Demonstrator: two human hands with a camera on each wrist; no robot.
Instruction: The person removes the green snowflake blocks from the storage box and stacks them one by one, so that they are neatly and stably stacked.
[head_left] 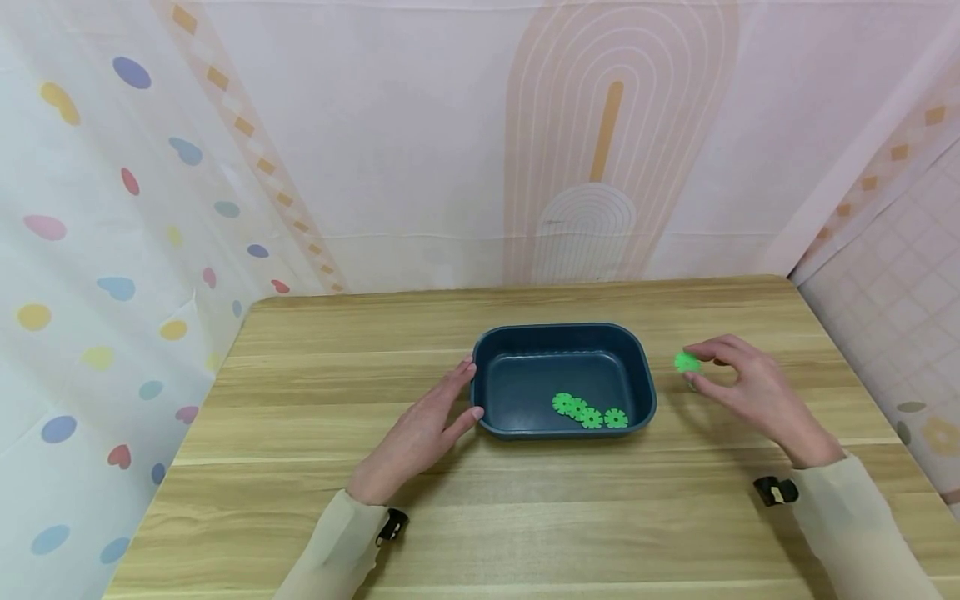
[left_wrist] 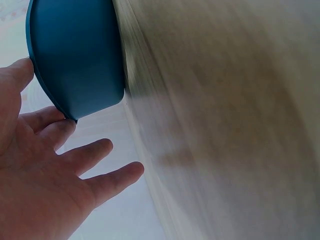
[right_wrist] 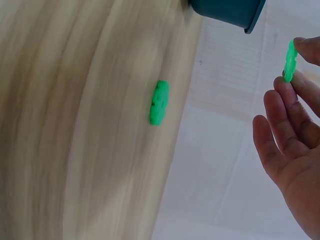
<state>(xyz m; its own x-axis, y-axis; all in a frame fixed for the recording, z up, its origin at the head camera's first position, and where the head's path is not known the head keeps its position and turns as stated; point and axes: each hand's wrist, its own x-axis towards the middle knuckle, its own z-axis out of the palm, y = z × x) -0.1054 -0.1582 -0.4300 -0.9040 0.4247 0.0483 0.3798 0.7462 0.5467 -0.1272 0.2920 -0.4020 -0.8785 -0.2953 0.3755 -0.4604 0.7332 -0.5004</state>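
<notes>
A dark blue rectangular tray (head_left: 566, 335) holds several green notched plastic discs (head_left: 592, 417) near its front right. My left hand (head_left: 420, 425) touches the tray's left side with the thumb and fingertips, its fingers fairly straight and spread. In the left wrist view, those fingertips meet the tray's rim (left_wrist: 75, 55). To the right of the tray, my right hand (head_left: 750, 392) pinches one green disc (head_left: 686, 362) between thumb and fingers, above the table. Below it, in the right wrist view, another green disc (right_wrist: 159, 102) lies on the wood; the head view mostly hides it.
The wood-grain table (head_left: 360, 350) carries the tray near its middle. A patterned cloth (head_left: 405, 150) hangs behind the table, and a dotted cloth (head_left: 112, 333) hangs at its left. A black strap (head_left: 776, 491) is at the right wrist.
</notes>
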